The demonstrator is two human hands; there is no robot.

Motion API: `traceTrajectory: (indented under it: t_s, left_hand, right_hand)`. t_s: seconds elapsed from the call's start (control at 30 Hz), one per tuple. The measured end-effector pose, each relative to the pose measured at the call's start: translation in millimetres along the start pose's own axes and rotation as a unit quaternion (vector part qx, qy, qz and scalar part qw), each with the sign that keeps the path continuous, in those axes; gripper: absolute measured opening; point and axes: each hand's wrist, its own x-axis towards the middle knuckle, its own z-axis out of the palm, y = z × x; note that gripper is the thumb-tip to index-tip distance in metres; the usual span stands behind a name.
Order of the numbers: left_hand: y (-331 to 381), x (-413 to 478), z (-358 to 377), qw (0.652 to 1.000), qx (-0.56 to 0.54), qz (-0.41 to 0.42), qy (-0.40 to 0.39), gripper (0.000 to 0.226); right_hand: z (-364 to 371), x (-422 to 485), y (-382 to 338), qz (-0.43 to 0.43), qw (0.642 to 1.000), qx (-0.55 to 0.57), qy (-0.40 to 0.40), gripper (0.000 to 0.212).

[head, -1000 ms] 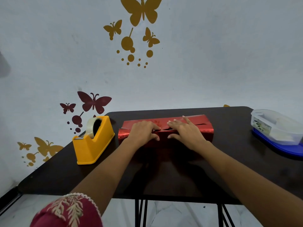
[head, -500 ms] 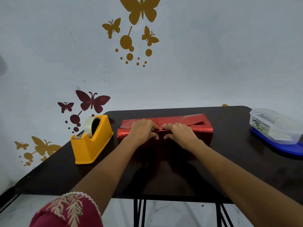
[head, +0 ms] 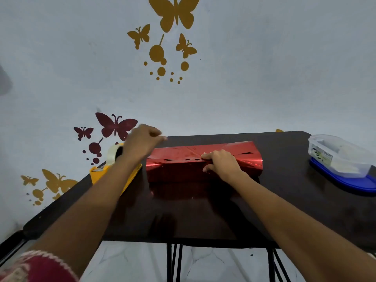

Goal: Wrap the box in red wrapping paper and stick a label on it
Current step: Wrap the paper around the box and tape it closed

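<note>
My right hand (head: 220, 163) grips the box (head: 175, 169) top. My left hand (head: 142, 141), left of it, is too blurry to tell.

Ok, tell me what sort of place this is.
Probably a room in a home, used for gift wrapping: butterfly decals on the wall, a small dark table holding a yellow tape dispenser and a half-wrapped red box.

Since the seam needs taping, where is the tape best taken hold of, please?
Pinch its loose end at the cutter on the near end of the dispenser, from above with the left hand; the roll stands upright behind, and the right hand pins the box.
</note>
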Motion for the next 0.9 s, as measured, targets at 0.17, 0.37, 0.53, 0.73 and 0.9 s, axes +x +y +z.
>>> traceTrajectory:
  t_s: [0.17, 0.37, 0.53, 0.73, 0.9]
  left_hand:
    - [-57.9, -9.7, -69.4, 0.931, 0.301, -0.209, 0.011, 0.041]
    - [-87.2, -16.6, -73.7, 0.939, 0.061, -0.328, -0.081, 0.027]
    - [-82.9, -18.9, -79.9, 0.893, -0.107, -0.424, -0.106, 0.051]
    - [-91.4, -23.9, -85.7, 0.853, -0.245, -0.453, -0.081, 0.052]
    - [-101.2, -32.5, -91.0, 0.835, -0.327, -0.439, -0.062, 0.021]
  right_hand:
    - [-0.8, -0.5, -0.7, 0.002, 1.0, 0.001, 0.001, 0.058]
    - [-2.2, -3.4, -1.6, 0.019, 1.0, 0.009, 0.006, 0.058]
    - [-3.7, -3.2, -3.2, 0.026, 1.0, -0.012, 0.001, 0.059]
    - [-1.9, -5.3, -2.4, 0.025, 1.0, 0.011, 0.012, 0.057]
    - [-2.9, -6.8, -3.0, 0.029, 0.999, 0.016, 0.013, 0.057]
